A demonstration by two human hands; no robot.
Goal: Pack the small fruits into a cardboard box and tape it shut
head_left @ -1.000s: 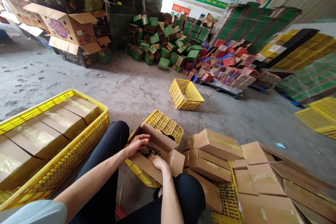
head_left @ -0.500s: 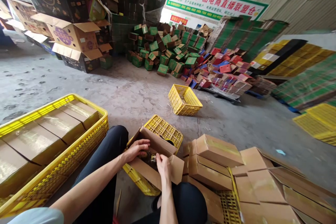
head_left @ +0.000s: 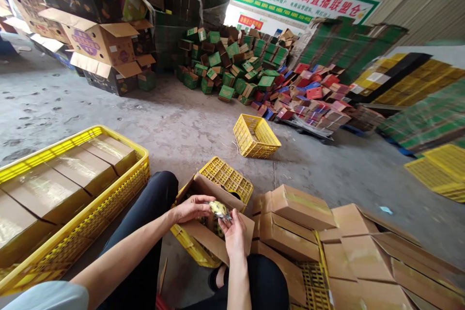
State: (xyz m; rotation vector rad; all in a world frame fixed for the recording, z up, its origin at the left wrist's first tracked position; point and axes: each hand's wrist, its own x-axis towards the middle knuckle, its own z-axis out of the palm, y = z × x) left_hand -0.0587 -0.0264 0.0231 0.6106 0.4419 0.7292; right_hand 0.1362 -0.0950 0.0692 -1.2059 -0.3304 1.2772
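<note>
The left hand (head_left: 192,208) and right hand (head_left: 234,230) pinch a small, yellow, dark-spotted, rounded item (head_left: 219,209) between their fingertips — just above the open, brown cardboard box (head_left: 209,240) beneath both hands.

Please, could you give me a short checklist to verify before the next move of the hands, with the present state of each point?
1. Yellowish item held: ok, the left hand and the right hand are at opposite ends of it.
2. A hand free for something else: not ok, both are on the item.
3. Carton open: ok, its top is open below the hands.
4. Support under the carton: ok, it sits on a yellow crate; how steady, cannot tell.
5. Carton contents: cannot tell, mostly hidden.
6. Item undamaged: cannot tell, too small to judge.
</note>
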